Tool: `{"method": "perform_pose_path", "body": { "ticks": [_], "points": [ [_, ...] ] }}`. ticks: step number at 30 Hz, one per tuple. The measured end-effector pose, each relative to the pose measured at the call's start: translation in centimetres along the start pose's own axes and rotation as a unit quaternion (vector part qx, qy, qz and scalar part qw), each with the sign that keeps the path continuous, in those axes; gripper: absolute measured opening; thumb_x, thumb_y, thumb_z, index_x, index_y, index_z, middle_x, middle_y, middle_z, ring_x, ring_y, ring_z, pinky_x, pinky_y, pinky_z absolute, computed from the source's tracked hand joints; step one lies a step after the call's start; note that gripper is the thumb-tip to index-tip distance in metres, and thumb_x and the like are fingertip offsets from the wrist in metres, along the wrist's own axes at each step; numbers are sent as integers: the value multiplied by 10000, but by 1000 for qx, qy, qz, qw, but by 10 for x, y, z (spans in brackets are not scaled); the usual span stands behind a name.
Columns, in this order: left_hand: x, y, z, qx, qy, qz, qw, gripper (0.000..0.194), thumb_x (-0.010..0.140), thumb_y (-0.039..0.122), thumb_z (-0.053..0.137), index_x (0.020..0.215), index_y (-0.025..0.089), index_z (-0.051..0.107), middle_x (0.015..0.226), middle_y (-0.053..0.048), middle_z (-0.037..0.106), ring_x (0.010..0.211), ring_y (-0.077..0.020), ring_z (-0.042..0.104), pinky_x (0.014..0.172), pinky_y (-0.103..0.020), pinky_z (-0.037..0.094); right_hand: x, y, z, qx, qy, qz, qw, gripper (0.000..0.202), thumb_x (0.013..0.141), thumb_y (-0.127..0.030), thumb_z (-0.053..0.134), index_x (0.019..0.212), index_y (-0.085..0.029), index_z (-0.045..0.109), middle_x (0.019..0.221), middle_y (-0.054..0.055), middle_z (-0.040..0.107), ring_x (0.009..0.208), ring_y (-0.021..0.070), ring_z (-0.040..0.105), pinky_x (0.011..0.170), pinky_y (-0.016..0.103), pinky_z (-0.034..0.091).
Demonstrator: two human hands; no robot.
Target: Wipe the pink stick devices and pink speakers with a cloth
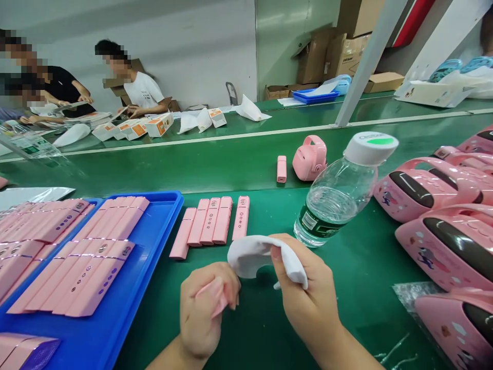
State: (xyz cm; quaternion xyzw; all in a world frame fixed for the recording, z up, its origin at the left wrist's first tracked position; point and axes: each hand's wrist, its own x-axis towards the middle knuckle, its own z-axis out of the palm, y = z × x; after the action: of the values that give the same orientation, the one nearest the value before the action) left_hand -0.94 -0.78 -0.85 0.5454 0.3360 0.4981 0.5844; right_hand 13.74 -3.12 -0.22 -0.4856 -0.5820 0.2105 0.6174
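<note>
My right hand is closed on a white cloth, pinching it between thumb and fingers. The cloth curves over to the left, its far end close against my left hand. That left hand is curled into a fist around a pink piece, mostly hidden by the fingers. Just beyond my hands, several slim pink devices with button icons lie side by side on the green table. A plastic water bottle with a white cap stands past my right hand.
At left, blue trays hold rows of pink devices. Pink handled cases crowd the right side. A small pink device and a rounded pink case sit further back. Co-workers work beyond a long green bench.
</note>
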Motion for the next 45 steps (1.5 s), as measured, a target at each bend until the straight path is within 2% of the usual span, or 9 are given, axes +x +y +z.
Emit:
{"method": "perform_pose_path", "body": {
  "ticks": [9, 16, 21, 26, 28, 31, 35, 39, 45],
  "points": [
    [29, 8, 30, 67, -60, -88, 992, 285, 698, 256, 515, 426, 176, 482, 382, 15, 437, 377, -95, 360, 409, -238, 258, 5, 7, -4, -45, -10, -69, 997, 160, 858, -151, 457, 878, -209, 605, 820, 29, 640, 745, 165, 567, 646, 274, 416],
    [24, 0, 1, -36, 26, -29, 999, 327, 741, 333, 420, 461, 183, 501, 407, -2, 463, 387, -131, 420, 418, -262, 321, 4, 15, -1, -16, -22, 13, 1000, 236, 884, -232, 426, 674, -195, 526, 690, 12, 564, 662, 158, 521, 602, 261, 383],
    [12, 3, -13, -72, 108, 17, 991, 371, 820, 295, 325, 489, 192, 455, 445, 15, 424, 461, -121, 426, 522, -266, 394, 3, 23, 4, 46, -29, 124, 991, 275, 884, -365, 431, 760, -178, 591, 667, 3, 571, 633, 160, 508, 571, 249, 390],
    [-13, -3, -19, -14, 120, 51, 991, 252, 795, 428, 533, 688, 201, 559, 674, 13, 542, 705, -147, 537, 814, -326, 463, 7, 38, 8, 131, 30, 226, 965, 369, 844, -498, 464, 719, -166, 565, 671, 6, 555, 667, 167, 509, 605, 259, 407],
    [-21, -4, -22, 17, 131, 59, 989, 185, 721, 373, 659, 794, 225, 573, 783, 15, 564, 839, -167, 551, 875, -330, 443, 9, 44, 9, 167, 49, 259, 950, 395, 813, -539, 494, 698, -167, 561, 668, 9, 565, 665, 172, 524, 606, 264, 418],
    [-26, 1, -30, 125, 151, 57, 979, 233, 691, 260, 703, 901, 226, 607, 951, -24, 585, 993, -205, 531, 903, -322, 419, 11, 48, 9, 215, 67, 296, 928, 402, 771, -556, 548, 705, -161, 589, 687, 22, 603, 684, 189, 563, 617, 273, 437],
    [-32, 12, -46, 301, 170, 36, 937, 296, 664, 355, 707, 906, 195, 650, 994, -63, 605, 974, -248, 556, 868, -343, 450, 13, 45, 8, 264, 106, 319, 904, 434, 739, -554, 595, 854, -138, 641, 757, 49, 657, 785, 228, 610, 676, 291, 464],
    [-42, 21, -63, 237, 213, 8, 948, 355, 634, 361, 747, 940, 214, 643, 961, -35, 647, 868, -205, 605, 724, -260, 510, 15, 39, 6, 306, 134, 330, 883, 498, 741, -552, 603, 1017, -139, 634, 889, 67, 692, 910, 244, 622, 762, 295, 472],
    [-53, 33, -46, 173, 228, 133, 949, 253, 614, 277, 778, 832, 262, 651, 948, 7, 662, 960, -181, 595, 811, -227, 498, 9, 25, 13, 370, 60, 381, 845, 546, 666, -568, 683, 994, -131, 657, 901, 83, 716, 931, 259, 637, 785, 299, 481]
  ]
}}
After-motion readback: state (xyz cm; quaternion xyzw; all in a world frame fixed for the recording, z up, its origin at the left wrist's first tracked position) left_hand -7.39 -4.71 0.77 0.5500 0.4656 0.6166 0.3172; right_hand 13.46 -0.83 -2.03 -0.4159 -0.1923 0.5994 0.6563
